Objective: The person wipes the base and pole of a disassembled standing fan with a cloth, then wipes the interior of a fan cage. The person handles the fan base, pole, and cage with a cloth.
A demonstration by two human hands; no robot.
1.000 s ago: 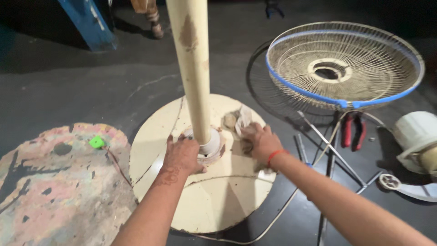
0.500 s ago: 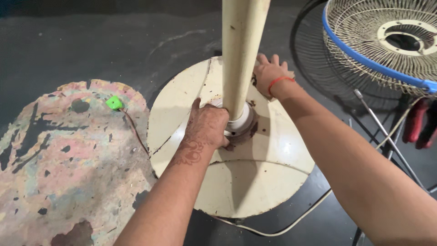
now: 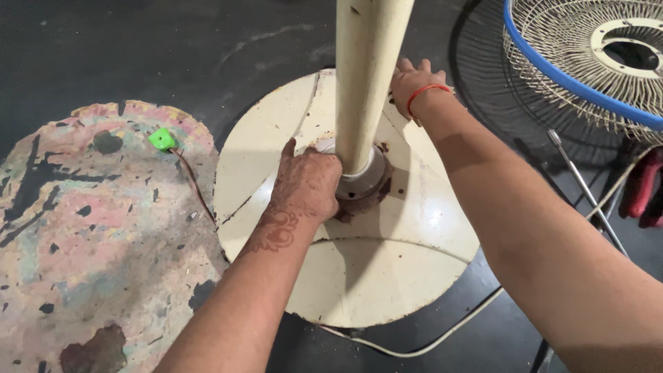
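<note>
A cream round fan base (image 3: 387,276) lies on the dark floor with a cream pole (image 3: 366,76) rising from its middle. My left hand (image 3: 307,183) is wrapped around the collar (image 3: 366,181) at the pole's foot, where rust rings the joint. My right hand (image 3: 413,86), with a red thread on the wrist, rests behind the pole on the far side of the base; its fingers are partly hidden by the pole, and whether they hold anything cannot be seen.
A wire fan guard with a blue rim (image 3: 587,69) lies at the upper right over a dark grille. Red-handled pliers (image 3: 646,186) and a metal rod (image 3: 587,190) lie at the right. A worn painted disc (image 3: 83,235) with a green plug (image 3: 162,139) is at the left. A white cord (image 3: 428,342) runs under the base.
The view has shifted closer over the base. My right hand moved from the collar's right side to the far side of the base behind the pole. My left hand stays on the collar.
</note>
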